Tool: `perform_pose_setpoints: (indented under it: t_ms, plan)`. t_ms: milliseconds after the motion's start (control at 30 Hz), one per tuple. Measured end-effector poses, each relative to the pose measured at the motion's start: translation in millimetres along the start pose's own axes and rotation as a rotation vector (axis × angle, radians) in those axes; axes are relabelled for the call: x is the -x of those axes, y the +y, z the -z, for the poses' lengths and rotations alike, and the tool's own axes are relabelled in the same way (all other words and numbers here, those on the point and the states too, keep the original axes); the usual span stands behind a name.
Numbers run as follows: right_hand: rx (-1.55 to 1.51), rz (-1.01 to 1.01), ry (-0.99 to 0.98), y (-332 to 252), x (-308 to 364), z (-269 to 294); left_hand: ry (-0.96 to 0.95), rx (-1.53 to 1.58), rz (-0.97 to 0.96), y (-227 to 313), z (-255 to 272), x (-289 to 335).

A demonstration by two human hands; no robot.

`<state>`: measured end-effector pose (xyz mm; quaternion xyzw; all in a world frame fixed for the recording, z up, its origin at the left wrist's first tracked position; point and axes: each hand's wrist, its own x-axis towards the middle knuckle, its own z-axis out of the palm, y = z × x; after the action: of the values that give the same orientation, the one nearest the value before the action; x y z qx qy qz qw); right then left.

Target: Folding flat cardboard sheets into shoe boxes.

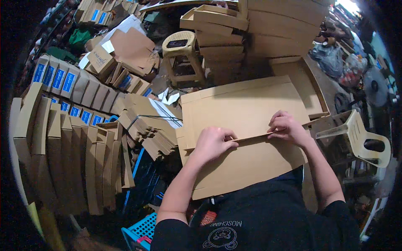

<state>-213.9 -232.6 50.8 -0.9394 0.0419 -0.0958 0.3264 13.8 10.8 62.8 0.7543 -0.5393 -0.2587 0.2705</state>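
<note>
A large flat brown cardboard sheet (238, 104) lies before me, its near part reaching toward my body. A raised fold runs across it from left to right. At the left part of this fold, my left hand (212, 144) is closed, thumb and fingers pinching the edge. My right hand (289, 129) pinches the same fold further right, its fingers curled over the ridge. Between the two hands the ridge stands slightly up from the sheet. Past the sheet's far right corner sits an open shallow cardboard box (307, 90). What supports the sheet is mostly hidden under it.
Rows of brown boxes (54, 142), some blue-labelled, fill the left. A corded bundle of flat cardboard (146, 121) lies left of the sheet. Beyond stands a plastic stool (180, 44) beside stacked boxes (220, 42). A plastic chair (360, 140) is at right, a blue basket (142, 230) lower left.
</note>
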Motion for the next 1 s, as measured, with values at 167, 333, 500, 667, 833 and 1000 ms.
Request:
perform_pose_setpoints:
  t_ms: [167,333,500,667,833,1000]
  plan:
    - [-0.036,-0.004,0.003,3.0,-1.8,-2.9,-0.076,0.102,0.059,-10.6,-5.5,-0.2]
    - [0.313,0.130,0.055,-32.8,-2.7,-2.2,0.232,-0.290,-0.400,3.7,-14.6,9.5]
    - [0.460,0.262,0.136,-59.8,-16.0,-9.6,0.312,-0.374,-0.458,45.8,1.9,31.2]
    - [0.523,0.380,0.290,-69.1,-28.1,22.4,0.424,-0.164,-0.453,65.4,71.5,58.6]
    - [0.471,0.344,0.639,-63.9,-38.2,80.0,1.185,0.288,-0.616,3.6,140.9,109.8]
    - [0.238,0.346,0.831,-60.3,-42.7,103.7,1.309,0.804,-0.440,-61.4,132.2,60.0]
